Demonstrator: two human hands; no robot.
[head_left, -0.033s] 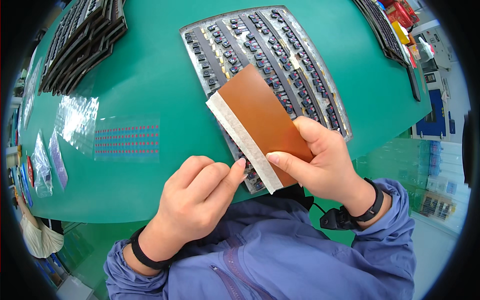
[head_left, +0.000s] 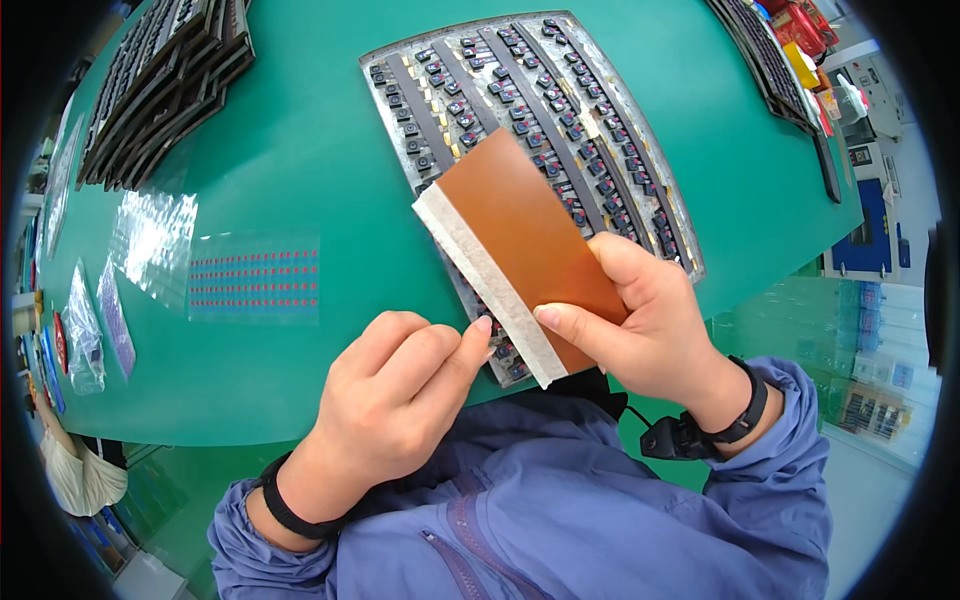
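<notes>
My right hand (head_left: 650, 325) grips a flat orange-brown sheet (head_left: 525, 240), its thumb on top near the lower end. Along the sheet's left edge runs a whitish-grey strip (head_left: 490, 290). My left hand (head_left: 400, 395) is closed, fingers curled and thumb and forefinger pressed together, just left of that strip. Whether a small thing sits in this pinch is hidden. Beneath the sheet lies a metal tray (head_left: 415, 175) with rows of small black parts and dark bars; the sheet and my hands cover its lower part.
On the green table (head_left: 300, 130), a clear film with rows of red-and-blue marks (head_left: 255, 280) lies at left, beside shiny clear plastic (head_left: 150, 235) and small plastic bags (head_left: 85, 335). Stacked trays (head_left: 165, 90) stand at the far left; more trays (head_left: 770, 70) are at the far right.
</notes>
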